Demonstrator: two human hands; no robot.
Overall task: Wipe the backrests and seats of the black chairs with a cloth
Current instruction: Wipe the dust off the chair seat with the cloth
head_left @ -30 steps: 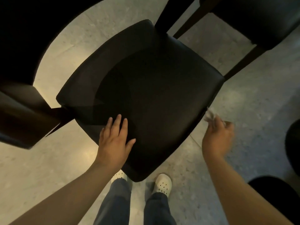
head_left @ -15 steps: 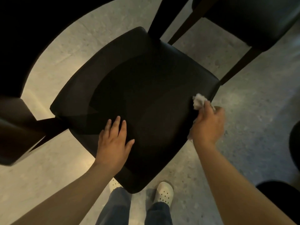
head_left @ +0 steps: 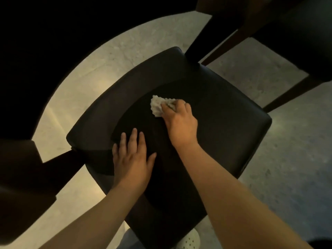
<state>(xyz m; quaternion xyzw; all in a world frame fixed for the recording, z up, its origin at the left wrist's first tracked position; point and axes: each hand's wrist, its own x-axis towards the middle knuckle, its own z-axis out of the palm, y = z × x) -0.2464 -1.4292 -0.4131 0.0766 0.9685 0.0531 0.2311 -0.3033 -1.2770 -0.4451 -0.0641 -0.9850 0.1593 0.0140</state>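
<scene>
A black padded chair seat (head_left: 224,114) fills the middle of the view, seen from above. My right hand (head_left: 179,121) grips a crumpled whitish cloth (head_left: 158,105) and presses it onto the seat's centre. My left hand (head_left: 132,159) lies flat on the seat near its front left edge, fingers straight and spread. The chair's backrest is not clearly visible; a dark upright post (head_left: 201,45) rises at the seat's far corner.
A second black chair (head_left: 296,33) with dark wooden legs stands at the upper right. A large dark round shape (head_left: 53,42) covers the upper left, and a dark piece of furniture (head_left: 21,186) sits at the left. Pale stone floor (head_left: 287,177) surrounds the seat. A white shoe (head_left: 188,239) shows below.
My right hand has moved from beside the seat's right edge onto the middle of the seat with the cloth. My left hand has stayed flat on the seat.
</scene>
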